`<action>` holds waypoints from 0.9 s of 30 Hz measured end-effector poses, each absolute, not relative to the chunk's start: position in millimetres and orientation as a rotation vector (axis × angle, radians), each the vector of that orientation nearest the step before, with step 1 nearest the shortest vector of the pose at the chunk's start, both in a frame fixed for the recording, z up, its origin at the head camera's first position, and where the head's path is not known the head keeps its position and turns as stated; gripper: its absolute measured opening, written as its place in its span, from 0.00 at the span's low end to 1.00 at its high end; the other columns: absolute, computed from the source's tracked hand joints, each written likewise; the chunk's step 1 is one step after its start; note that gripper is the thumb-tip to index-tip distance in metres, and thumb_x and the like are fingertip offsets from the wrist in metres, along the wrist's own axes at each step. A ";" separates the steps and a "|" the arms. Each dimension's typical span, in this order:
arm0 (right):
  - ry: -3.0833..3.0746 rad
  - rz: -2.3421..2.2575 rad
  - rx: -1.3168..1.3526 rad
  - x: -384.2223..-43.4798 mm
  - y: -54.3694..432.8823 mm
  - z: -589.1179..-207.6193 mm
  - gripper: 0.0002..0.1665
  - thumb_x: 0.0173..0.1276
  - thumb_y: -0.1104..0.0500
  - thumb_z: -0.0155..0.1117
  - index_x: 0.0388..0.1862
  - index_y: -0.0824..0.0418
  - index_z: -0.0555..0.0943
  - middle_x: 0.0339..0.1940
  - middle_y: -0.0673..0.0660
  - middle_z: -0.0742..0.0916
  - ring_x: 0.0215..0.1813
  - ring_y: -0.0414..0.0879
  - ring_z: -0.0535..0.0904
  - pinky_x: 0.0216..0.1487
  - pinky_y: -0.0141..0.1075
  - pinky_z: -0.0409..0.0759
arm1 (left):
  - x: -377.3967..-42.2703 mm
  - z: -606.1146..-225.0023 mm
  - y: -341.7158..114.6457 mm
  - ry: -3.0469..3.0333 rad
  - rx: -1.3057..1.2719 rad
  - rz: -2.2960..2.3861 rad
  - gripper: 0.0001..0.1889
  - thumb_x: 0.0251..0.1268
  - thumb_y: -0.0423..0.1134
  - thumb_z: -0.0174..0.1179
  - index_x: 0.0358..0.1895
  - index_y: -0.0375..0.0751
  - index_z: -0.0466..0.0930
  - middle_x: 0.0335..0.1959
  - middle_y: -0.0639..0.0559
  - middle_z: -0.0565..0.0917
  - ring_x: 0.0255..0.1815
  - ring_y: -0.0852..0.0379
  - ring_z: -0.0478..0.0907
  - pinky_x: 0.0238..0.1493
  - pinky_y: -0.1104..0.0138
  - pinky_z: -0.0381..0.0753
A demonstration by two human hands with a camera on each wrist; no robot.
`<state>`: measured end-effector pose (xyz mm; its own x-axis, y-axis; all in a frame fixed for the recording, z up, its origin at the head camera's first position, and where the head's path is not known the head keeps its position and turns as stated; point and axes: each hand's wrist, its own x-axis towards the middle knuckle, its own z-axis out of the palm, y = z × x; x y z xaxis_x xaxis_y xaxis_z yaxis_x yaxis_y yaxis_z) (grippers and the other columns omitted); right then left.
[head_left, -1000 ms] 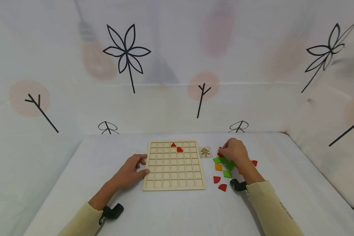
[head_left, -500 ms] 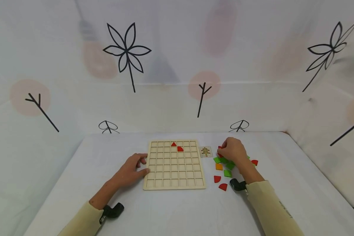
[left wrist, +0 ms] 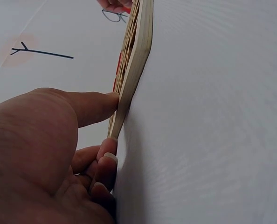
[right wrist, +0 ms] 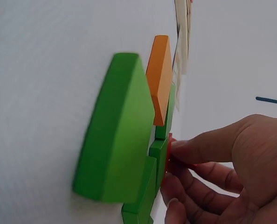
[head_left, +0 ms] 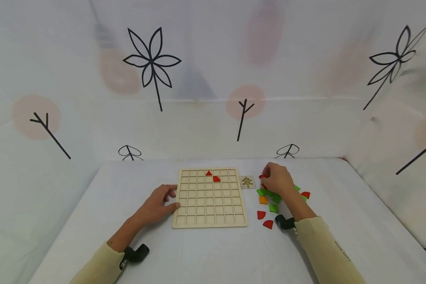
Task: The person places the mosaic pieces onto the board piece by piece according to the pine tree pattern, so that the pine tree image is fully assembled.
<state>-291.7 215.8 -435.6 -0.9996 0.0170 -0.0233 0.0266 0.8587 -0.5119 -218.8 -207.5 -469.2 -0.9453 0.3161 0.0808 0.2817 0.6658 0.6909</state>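
Note:
My left hand (head_left: 159,205) rests at the left edge of a pale wooden grid board (head_left: 209,228). Its thumb touches the rim in the left wrist view, and the other fingers lie bent beside the edge. Two red pieces sit on the board: a red triangle (head_left: 208,173) and a red quarter-circle (head_left: 216,179). My right hand (head_left: 278,179) pinches a red piece (head_left: 262,176) over the pile right of the board. Fingers hide most of that piece's outline. Another red bit (head_left: 264,187) shows just below the fingertips, partly covered. Green tiles (head_left: 276,198) lie under the hand.
A small card with a tree pattern (head_left: 247,182) lies at the board's right side. Loose around the pile are an orange square (head_left: 263,200), a green square (head_left: 273,208) and red quarter-circles (head_left: 268,224). A patterned cloth (head_left: 184,130) hangs behind the white table (head_left: 213,256).
My right hand has shifted slightly away and to the left, and the pinched red piece now shows apart from the red one below it. The left hand and board have stayed put.

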 end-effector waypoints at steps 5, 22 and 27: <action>3.031 -0.858 0.006 -291.6 214.7 -435.1 0.11 0.72 0.62 0.68 0.49 0.65 0.82 0.46 0.64 0.86 0.44 0.56 0.79 0.48 0.46 0.83 | -218.1 -468.0 -206.9 2.813 0.492 1.169 0.33 0.72 0.41 0.70 0.75 0.32 0.71 0.51 0.51 0.78 0.48 0.55 0.70 0.50 0.62 0.70; 3.037 -1.102 -0.291 -283.9 189.5 -415.9 0.04 0.77 0.63 0.67 0.46 0.62 0.84 0.42 0.58 0.88 0.41 0.52 0.82 0.43 0.41 0.81 | -219.3 -466.8 -206.8 2.816 0.508 1.165 0.33 0.73 0.40 0.70 0.75 0.32 0.70 0.51 0.50 0.78 0.47 0.55 0.69 0.50 0.61 0.70; 3.027 -1.128 -0.338 -282.2 177.9 -411.7 0.04 0.76 0.62 0.69 0.46 0.61 0.84 0.40 0.56 0.88 0.40 0.50 0.80 0.45 0.42 0.78 | -218.4 -466.7 -207.6 2.808 0.517 1.177 0.33 0.73 0.40 0.69 0.75 0.31 0.70 0.51 0.50 0.78 0.48 0.55 0.69 0.50 0.61 0.70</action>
<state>-282.2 177.9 -411.7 -0.9728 -0.1563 0.1711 -0.2302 0.7377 -0.6347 -218.4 -207.6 -466.7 -0.9425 0.3246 0.0790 0.2840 0.6538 0.7013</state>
